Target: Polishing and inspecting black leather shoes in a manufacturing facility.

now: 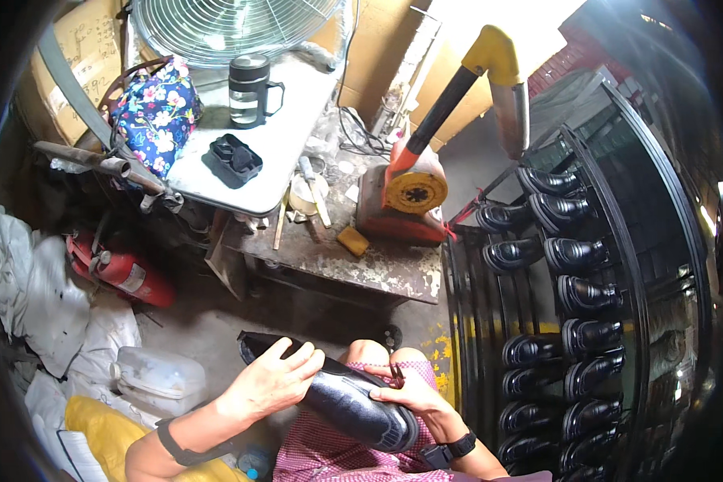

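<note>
A glossy black boot [349, 399] lies slantwise over my lap, its shaft toward the upper left and its toe toward the lower right. My left hand [279, 377] rests across the shaft with its fingers bent and pressed on the leather. At the front part of the boot, my right hand [416, 395] grips the side, thumb on top. A small dark, thin thing [397, 374] shows by the right fingers; its kind cannot be made out. Under the boot is a pink checked cloth [317, 450]. The sole is mostly hidden.
A rack [639, 321] of black shoes [590, 296] stands at right. Ahead, a worn bench [394, 277] bears a red machine [402, 201] and a yellow block [352, 241]. A white table [281, 161] holds a mug [249, 90]. A fire extinguisher [124, 273] is left.
</note>
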A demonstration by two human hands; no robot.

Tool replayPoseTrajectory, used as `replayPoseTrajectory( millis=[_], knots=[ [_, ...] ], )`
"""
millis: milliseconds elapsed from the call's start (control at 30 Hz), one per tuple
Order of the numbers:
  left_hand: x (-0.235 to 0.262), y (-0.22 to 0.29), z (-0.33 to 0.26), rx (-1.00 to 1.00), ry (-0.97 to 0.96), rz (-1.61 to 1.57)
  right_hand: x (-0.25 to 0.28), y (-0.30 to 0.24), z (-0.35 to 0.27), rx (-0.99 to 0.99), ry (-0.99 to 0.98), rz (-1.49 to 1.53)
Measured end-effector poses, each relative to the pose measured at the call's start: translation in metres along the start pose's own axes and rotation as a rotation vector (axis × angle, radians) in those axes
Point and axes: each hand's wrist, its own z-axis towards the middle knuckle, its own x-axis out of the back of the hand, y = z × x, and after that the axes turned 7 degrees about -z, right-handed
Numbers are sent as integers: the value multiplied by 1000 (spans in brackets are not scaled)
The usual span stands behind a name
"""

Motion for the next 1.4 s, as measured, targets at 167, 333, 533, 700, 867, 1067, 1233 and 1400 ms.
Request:
replayPoseTrajectory(
  millis=[167,333,533,700,867,1067,1233,1400],
  knots=[
    [5,3,1,19,-184,-14,-2,3,2,10,-47,-4],
    [-4,5,-7,159,-185,-146,-1,14,6,-10,-47,-79],
    [-8,8,-18,190,-107,-216,-4,15,5,-72,-36,-50],
    [-6,14,-18,202,-159,-179,-4,26,4,-100,-25,-12],
    [-9,14,-21,174,-158,-181,-4,24,0,-98,-25,-66],
    [-5,16,-23,132,-171,-169,-7,19,-3,-82,-33,-137],
    [-3,19,-20,69,-222,-180,-11,17,-8,-101,-18,-117],
    [-32,32,-28,159,-80,-67,-12,11,-12,-103,-24,-129]
  ],
)
